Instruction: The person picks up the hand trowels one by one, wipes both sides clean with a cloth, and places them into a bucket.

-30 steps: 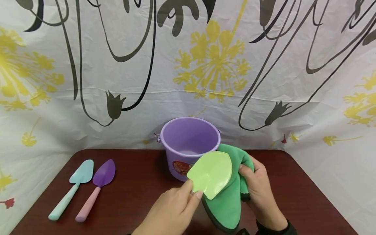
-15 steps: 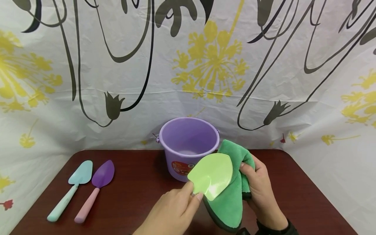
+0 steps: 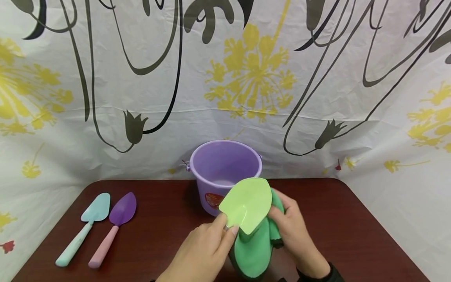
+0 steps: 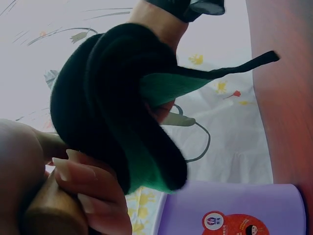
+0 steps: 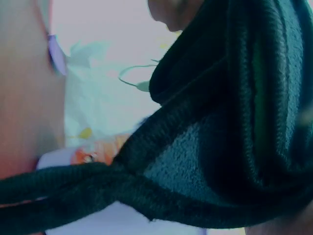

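My left hand (image 3: 204, 248) grips a garden trowel by its handle, most of which the hand hides from the head camera. The broad light-green blade (image 3: 246, 203) tilts upward in front of the bucket. A brownish handle end (image 4: 56, 210) shows under the curled fingers in the left wrist view. My right hand (image 3: 294, 231) holds a green cloth (image 3: 253, 252) with dark edging, bunched behind the blade and hanging below it. Dark folds of this cloth (image 5: 181, 156) fill much of the right wrist view, hiding the right fingers there.
A purple bucket (image 3: 208, 188) stands at the table's back, just beyond the blade. On the left lie a trowel with a pale-blue blade (image 3: 96, 207) and one with a purple blade (image 3: 123, 209). A patterned curtain (image 3: 165, 98) hangs behind the dark red-brown table (image 3: 155, 219).
My right hand has moved left, and the cloth has gone from beside the blade to mostly behind it. The trowel blade has shifted slightly up and left.
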Action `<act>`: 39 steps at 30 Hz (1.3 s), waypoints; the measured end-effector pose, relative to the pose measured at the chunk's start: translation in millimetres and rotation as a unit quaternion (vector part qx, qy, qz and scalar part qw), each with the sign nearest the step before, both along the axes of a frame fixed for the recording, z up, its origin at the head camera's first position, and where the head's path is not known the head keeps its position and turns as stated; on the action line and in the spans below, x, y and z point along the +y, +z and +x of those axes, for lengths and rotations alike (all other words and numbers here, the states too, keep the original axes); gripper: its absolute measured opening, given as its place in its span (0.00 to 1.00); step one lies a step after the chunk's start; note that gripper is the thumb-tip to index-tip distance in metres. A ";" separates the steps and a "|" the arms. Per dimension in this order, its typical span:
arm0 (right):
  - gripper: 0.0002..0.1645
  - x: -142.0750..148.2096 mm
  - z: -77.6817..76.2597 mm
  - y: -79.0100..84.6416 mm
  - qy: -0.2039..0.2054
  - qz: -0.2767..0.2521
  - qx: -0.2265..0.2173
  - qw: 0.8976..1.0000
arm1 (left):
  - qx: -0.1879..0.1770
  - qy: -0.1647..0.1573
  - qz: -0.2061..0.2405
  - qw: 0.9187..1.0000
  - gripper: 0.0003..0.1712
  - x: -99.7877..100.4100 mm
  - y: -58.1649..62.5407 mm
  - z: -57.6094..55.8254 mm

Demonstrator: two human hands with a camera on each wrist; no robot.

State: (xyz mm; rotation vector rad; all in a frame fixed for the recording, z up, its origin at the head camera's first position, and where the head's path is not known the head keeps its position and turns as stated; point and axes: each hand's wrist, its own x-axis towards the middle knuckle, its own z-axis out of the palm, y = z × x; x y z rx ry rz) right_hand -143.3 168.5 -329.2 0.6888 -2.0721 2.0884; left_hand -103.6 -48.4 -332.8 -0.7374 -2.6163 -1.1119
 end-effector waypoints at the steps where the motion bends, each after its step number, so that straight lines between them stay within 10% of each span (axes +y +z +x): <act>1: 0.14 -3.8 0.6 -1.3 0.002 0.008 0.002 1.000 | -0.001 0.001 0.002 1.000 0.17 -0.7 0.5 0.0; 39: 0.22 13.0 0.7 3.0 -0.034 -0.076 -0.011 0.996 | -0.029 -0.022 -0.007 0.999 0.17 -1.6 0.6 -0.6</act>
